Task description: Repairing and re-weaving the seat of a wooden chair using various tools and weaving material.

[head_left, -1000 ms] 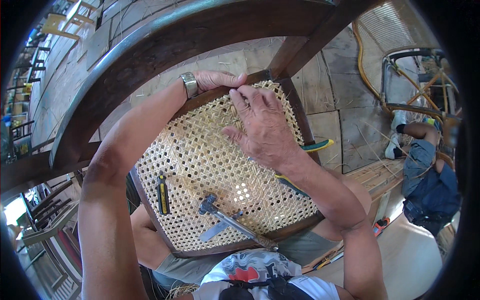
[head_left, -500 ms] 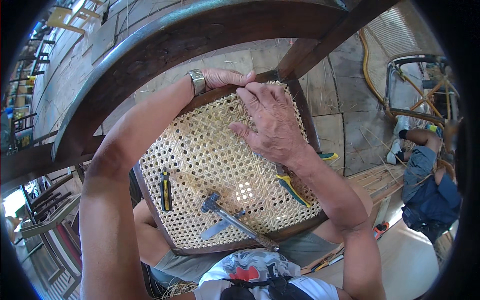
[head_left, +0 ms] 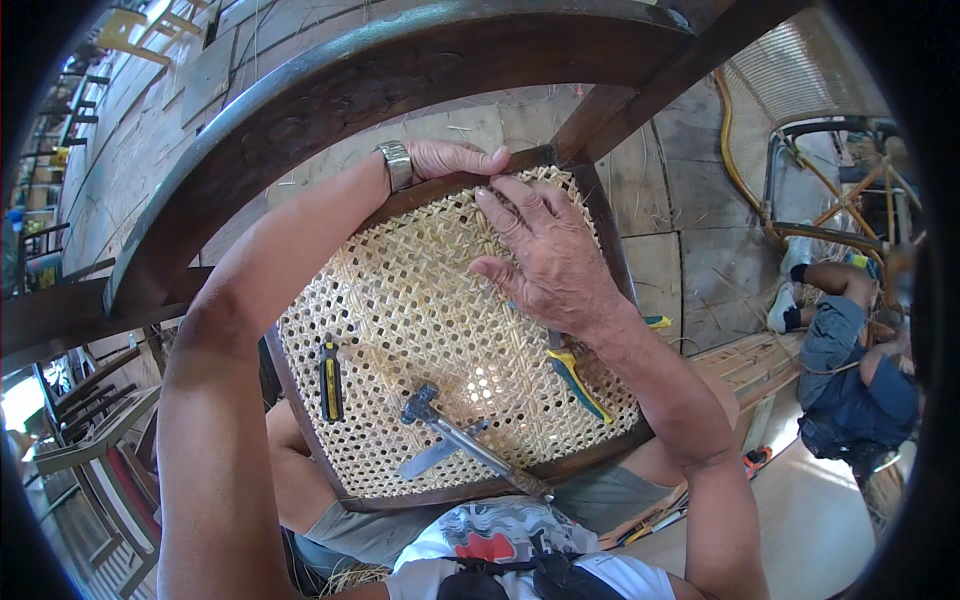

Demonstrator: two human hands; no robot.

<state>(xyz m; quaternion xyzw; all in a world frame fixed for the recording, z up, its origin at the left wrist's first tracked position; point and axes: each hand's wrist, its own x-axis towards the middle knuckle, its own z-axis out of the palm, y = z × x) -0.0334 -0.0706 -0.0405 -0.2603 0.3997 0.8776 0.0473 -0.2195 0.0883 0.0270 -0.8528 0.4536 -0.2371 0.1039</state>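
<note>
A dark wooden chair seat with a woven cane panel lies across my lap. My left hand, a metal watch on its wrist, grips the far rail; its thumb lies along the top and its other fingers are hidden. Resting on the cane by the far right corner, my right hand has bent fingertips near the rail and its thumb apart. A hammer lies across a flat blade on the panel. Left of them is a black and yellow screwdriver. Yellow-green handled pliers lie partly under my right forearm.
The chair's curved dark back arches over the far side, joined to a post at right. A cane-backed chair frame stands at far right, near a seated person. Chair parts are piled at left.
My right hand has shifted slightly right and nearer to me, its fingers still by the far rail. The left hand stays on the rail, and the tools keep their places.
</note>
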